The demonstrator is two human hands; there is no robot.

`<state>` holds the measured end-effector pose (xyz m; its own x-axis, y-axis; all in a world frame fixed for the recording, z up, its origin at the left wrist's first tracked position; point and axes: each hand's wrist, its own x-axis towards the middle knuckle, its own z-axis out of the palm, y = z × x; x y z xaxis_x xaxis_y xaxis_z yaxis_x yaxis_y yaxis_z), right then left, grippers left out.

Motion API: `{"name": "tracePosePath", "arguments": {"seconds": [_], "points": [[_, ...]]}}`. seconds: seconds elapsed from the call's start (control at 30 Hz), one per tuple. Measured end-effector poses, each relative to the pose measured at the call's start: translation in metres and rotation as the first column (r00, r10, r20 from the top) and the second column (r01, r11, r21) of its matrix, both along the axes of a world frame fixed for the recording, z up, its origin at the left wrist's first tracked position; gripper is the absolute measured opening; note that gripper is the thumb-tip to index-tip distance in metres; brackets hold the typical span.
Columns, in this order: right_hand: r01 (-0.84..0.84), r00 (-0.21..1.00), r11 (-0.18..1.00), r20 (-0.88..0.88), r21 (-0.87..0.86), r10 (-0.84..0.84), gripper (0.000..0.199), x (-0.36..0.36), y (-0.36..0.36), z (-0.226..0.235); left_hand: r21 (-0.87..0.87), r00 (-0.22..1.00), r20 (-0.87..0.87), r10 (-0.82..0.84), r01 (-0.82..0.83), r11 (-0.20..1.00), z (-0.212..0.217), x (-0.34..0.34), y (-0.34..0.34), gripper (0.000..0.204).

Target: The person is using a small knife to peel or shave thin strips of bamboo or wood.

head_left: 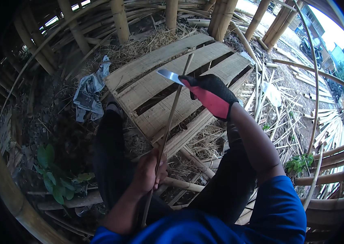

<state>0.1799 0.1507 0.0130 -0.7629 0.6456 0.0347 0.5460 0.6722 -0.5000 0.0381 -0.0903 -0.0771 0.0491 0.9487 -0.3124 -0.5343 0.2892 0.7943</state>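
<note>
My left hand (151,171), bare, is closed round the lower part of a long thin bamboo strip (172,109). The strip slants up and away from my lap, over a low slatted wooden platform (151,120). A black and pink work glove covers my right hand (211,95), which is closed on a knife. Its handle is hidden in the glove; the bright blade (169,75) points left, just above the strip near its far end. Whether blade and strip touch I cannot tell.
Crumpled newspaper (90,92) lies left of the platform. Bamboo posts (120,22) stand behind it, with bamboo poles stacked beyond. Split bamboo pieces (329,132) and shavings cover the ground at right. A leafy plant (50,173) grows at lower left. Motorbikes (311,51) stand far right.
</note>
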Motion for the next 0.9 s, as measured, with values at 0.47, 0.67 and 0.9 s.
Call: {"name": "tracePosePath", "arguments": {"seconds": [0.47, 0.67, 0.9], "points": [[0.180, 0.983, 0.981, -0.001, -0.076, -0.181, 0.070, -0.006, -0.001, 0.002, 0.027, 1.000, -0.005, 0.018, -0.018, 0.999, -0.005, -0.001, 0.001, 0.043], [0.246, 0.969, 0.968, 0.026, -0.053, -0.245, 0.063, -0.014, -0.015, -0.003, 0.001, 1.000, -0.003, 0.027, -0.027, 1.000, -0.003, 0.000, 0.002, 0.042], [0.192, 0.981, 0.978, -0.047, 0.080, -0.189, 0.058, -0.014, -0.010, -0.015, -0.008, 0.994, -0.101, 0.035, -0.036, 0.999, -0.005, 0.000, 0.003, 0.043]]}}
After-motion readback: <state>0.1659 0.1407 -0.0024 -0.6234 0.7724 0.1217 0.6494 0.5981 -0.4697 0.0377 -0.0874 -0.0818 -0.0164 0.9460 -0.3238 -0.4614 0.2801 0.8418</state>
